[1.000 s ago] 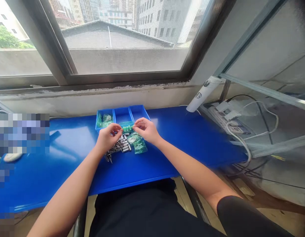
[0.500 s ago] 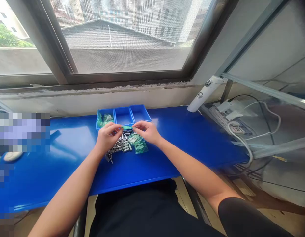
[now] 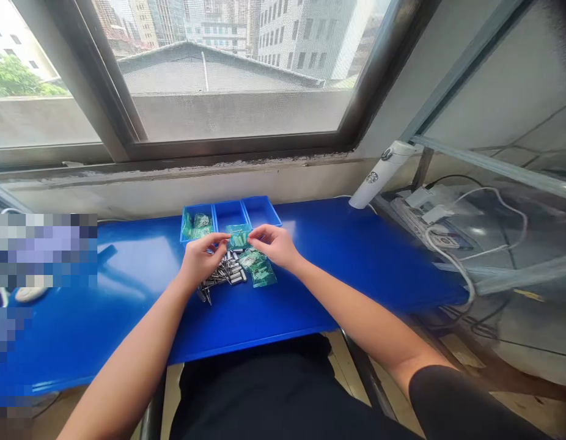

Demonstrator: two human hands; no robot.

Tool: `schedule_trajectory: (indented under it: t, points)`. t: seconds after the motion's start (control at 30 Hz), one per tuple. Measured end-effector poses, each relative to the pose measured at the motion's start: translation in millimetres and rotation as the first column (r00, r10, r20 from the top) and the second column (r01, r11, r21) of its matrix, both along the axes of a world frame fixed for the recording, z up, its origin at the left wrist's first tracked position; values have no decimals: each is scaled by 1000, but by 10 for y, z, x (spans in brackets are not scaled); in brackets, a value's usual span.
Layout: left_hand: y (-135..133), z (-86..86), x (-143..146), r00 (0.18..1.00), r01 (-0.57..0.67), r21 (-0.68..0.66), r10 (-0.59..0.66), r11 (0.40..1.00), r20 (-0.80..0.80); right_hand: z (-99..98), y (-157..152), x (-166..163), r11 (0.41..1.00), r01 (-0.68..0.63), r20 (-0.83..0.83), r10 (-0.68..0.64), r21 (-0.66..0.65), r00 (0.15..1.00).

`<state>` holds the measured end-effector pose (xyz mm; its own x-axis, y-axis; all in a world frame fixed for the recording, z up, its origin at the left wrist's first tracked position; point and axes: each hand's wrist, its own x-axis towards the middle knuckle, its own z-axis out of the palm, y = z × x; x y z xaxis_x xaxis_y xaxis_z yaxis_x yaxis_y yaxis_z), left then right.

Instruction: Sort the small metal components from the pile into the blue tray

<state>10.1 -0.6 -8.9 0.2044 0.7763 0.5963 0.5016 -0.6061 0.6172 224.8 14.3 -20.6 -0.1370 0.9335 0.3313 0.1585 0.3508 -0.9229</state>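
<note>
A small translucent green plastic bag (image 3: 239,237) with pale pieces inside is held up between my hands. My left hand (image 3: 200,258) pinches its left edge with thumb and forefinger. At the right edge, the fingertips of my right hand (image 3: 275,245) are closed on it too. Beneath my hands lies a heap of small metal pins and cylinders (image 3: 222,272), partly covered by my left hand. More green bags (image 3: 263,272) rest on the table just right of the heap. Behind, a blue three-part bin (image 3: 261,211) has green bags (image 3: 198,225) in its left compartment.
A white tumbler (image 3: 382,173) stands at the back right of the blue table (image 3: 347,263). Beyond it, a metal-framed rack holds white cables (image 3: 498,189) and boxes. A window sill runs along the back. At the far left, a pixelated patch hides part of the table.
The green bag was seen as a thin strip; now its broad face shows between my fingers. My hands stay in nearly the same place.
</note>
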Motion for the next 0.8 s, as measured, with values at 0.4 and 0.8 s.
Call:
schedule_trajectory:
  t: [0.4, 0.8]
  points:
    - [19, -60, -10, 998, -25, 15, 24, 1000, 60, -24, -3, -1, 999, -37, 22, 36, 31, 999]
    - [23, 2, -12, 1000, -17, 97, 17, 995, -3, 26, -18, 18, 997, -29, 133, 19, 75, 991]
